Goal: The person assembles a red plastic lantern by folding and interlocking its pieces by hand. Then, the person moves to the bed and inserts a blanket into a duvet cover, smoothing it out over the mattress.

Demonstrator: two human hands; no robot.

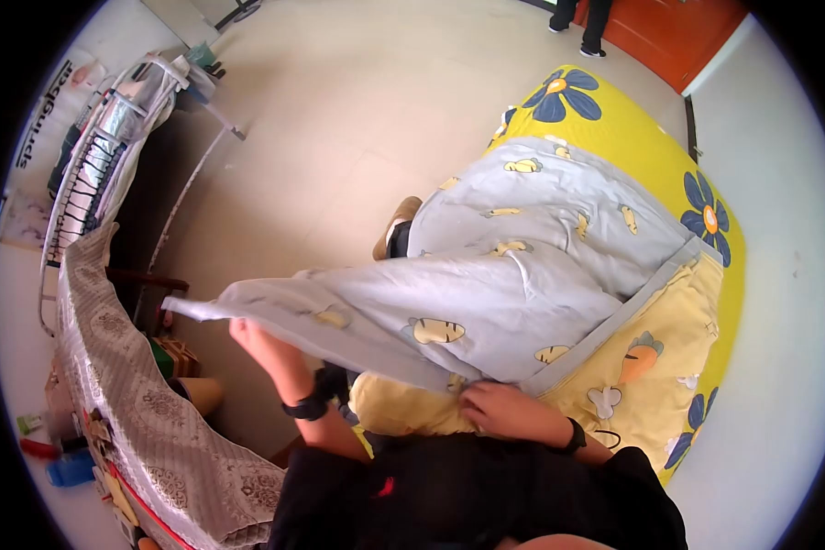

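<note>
A grey cloth [522, 275] with a carrot print lies in folds over the bed, its near left part lifted and stretched out to the left. My left hand [252, 341] is closed on the raised edge of this cloth. Near my body, my right hand [490, 406] has its fingers closed on the cloth's near edge. The yellow underside [646, 362] with an orange carrot shows at the right. Beneath lies a bright yellow sheet [619, 119] with blue flowers.
A patterned cloth [170, 412] covers a surface at the left, near a white metal frame [64, 192]. Another person's legs [596, 23] stand by the red door [674, 37]. A brown shoe [396, 225] shows beside the bed.
</note>
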